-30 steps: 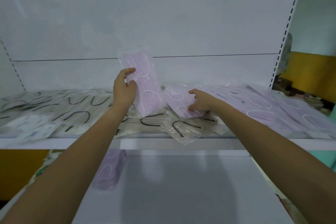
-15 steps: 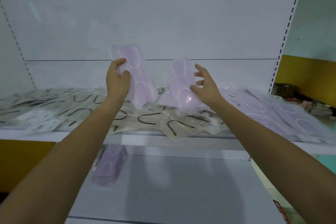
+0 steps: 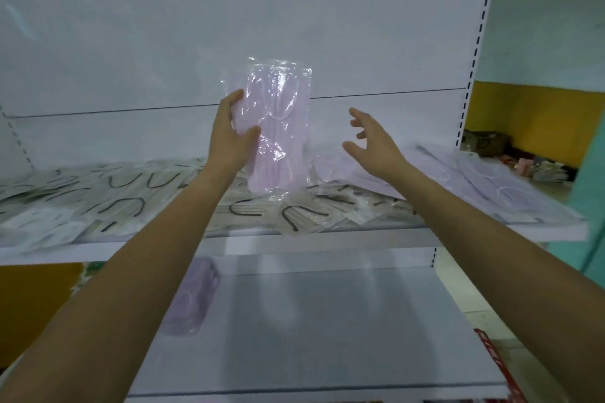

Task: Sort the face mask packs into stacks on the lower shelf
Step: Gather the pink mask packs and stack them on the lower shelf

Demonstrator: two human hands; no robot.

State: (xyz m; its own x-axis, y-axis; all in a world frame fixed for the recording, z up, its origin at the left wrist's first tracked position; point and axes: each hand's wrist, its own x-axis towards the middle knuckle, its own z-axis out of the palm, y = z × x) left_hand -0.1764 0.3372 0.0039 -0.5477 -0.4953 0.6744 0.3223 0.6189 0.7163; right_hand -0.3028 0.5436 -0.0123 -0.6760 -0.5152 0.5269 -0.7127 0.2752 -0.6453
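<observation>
My left hand (image 3: 233,137) grips upright lilac face mask packs (image 3: 281,127) in clear wrap, above the upper shelf (image 3: 314,239). To their right my right hand (image 3: 371,144) hovers with fingers spread, holding nothing. More lilac packs (image 3: 474,186) lie spread on the right of the upper shelf. Beige packs with black ear loops (image 3: 131,199) cover its left and middle. A small stack of lilac packs (image 3: 193,298) sits at the left of the lower shelf (image 3: 327,321), partly hidden by my left forearm.
White back panels rise behind both shelves. A perforated upright post (image 3: 471,75) marks the right edge of the shelving. A red basket corner (image 3: 491,357) shows at the lower right. Yellow wall and clutter lie beyond on the right.
My right hand brought its lilac pack over to the one in my left hand and let go. My left hand now holds the packs together, and my right hand has drawn back, open.
</observation>
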